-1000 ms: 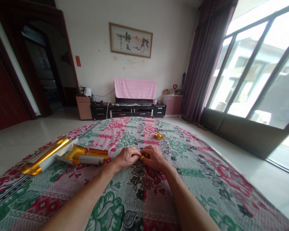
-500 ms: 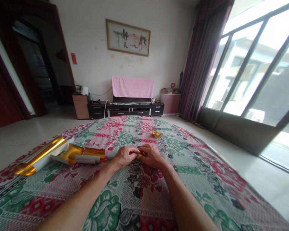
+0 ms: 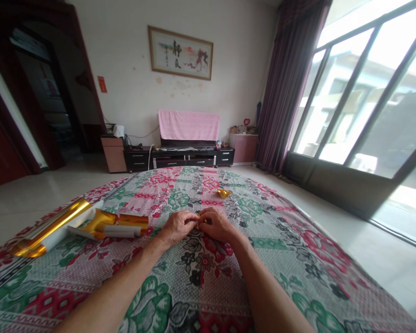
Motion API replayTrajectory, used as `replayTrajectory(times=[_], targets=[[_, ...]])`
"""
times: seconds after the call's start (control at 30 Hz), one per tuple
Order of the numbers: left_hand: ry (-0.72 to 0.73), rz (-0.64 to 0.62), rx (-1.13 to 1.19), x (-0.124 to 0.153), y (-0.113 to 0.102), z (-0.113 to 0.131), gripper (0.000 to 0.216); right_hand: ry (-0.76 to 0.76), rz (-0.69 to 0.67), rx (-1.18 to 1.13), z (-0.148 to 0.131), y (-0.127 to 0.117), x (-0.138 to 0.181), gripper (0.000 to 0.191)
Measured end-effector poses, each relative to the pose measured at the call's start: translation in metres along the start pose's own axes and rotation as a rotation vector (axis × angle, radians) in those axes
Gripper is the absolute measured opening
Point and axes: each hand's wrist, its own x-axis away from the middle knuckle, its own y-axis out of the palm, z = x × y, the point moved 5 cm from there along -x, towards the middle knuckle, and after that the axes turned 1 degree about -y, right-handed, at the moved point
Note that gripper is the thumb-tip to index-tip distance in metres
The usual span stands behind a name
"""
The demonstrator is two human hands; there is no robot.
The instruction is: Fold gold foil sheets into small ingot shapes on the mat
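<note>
My left hand [image 3: 180,227] and my right hand [image 3: 215,224] meet over the middle of the cloth-covered table, fingertips pinched together. Between them is a small piece of gold foil paper [image 3: 204,221], mostly hidden by the fingers, so its shape is unclear. Beyond my right hand sits a folded gold paper piece [image 3: 224,193] with pointed ends. To the left of my left hand lie curled sheets of gold foil paper with white backs: a long one [image 3: 60,223] and a shorter one [image 3: 102,223] beside it.
A flowered cloth [image 3: 152,300] in red, green and grey covers the round-edged table. Past its far edge stand a low black cabinet [image 3: 138,159] and a screen under a pink cloth [image 3: 189,125]. Glass doors [image 3: 350,106] and a purple curtain [image 3: 277,92] are on the right.
My fingers have shifted slightly on the small gold paper, both hands still pinched together. The whole view has moved a little; the other gold papers stay where they lay.
</note>
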Motion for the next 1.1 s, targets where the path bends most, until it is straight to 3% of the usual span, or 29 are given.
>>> replayTrajectory(times=[0.87,1.1], targets=[[0.104,-0.004,-0.052,-0.0029,0.0032,0.0072,0.018,-0.014,-0.012,-0.074,0.0012,-0.0008,-0.0005,0.014],[0.094,0.061,-0.192,-0.0002,0.0013,0.0037,0.005,-0.04,-0.016,-0.069,0.0008,-0.0006,-0.0007,0.013]])
